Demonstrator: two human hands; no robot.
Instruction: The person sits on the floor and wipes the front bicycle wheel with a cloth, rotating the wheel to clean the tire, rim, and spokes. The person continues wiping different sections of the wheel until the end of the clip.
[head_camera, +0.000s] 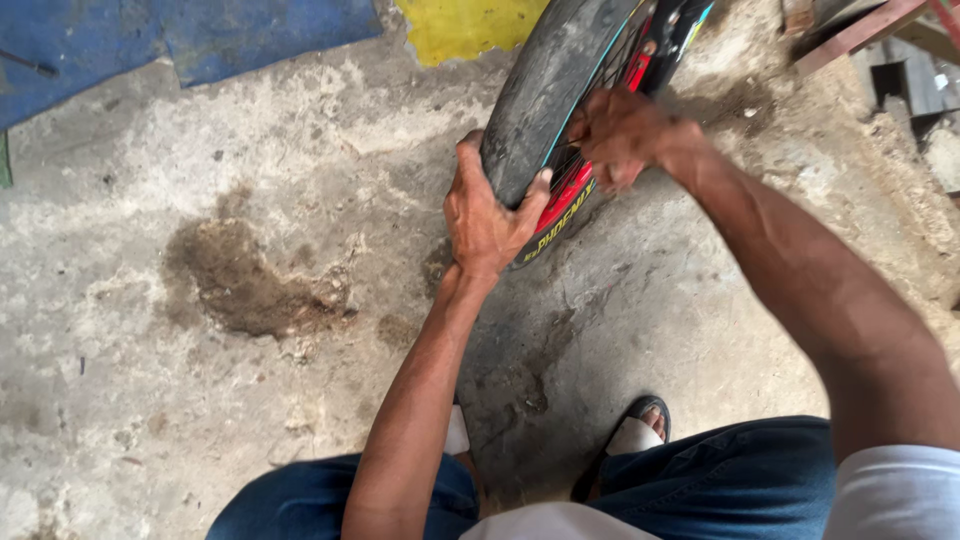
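Observation:
A bicycle wheel stands upright on the concrete floor in front of me. Its black tyre (545, 90) wraps a red rim (566, 205) with yellow lettering and thin spokes. My left hand (487, 215) grips the tyre's lower end, fingers curled over the tread and thumb on the side. My right hand (625, 135) is closed on the tyre's right sidewall at the rim, with the fingers pressing in by the spokes. I am crouched, with both knees in blue jeans at the bottom of the view.
The rough concrete floor (250, 380) carries a dark stain (240, 275) at centre left. Blue mats (170, 40) and a yellow patch (465, 25) lie at the top. Red metal framing (860, 30) stands top right. My sandalled foot (640, 430) rests below the wheel.

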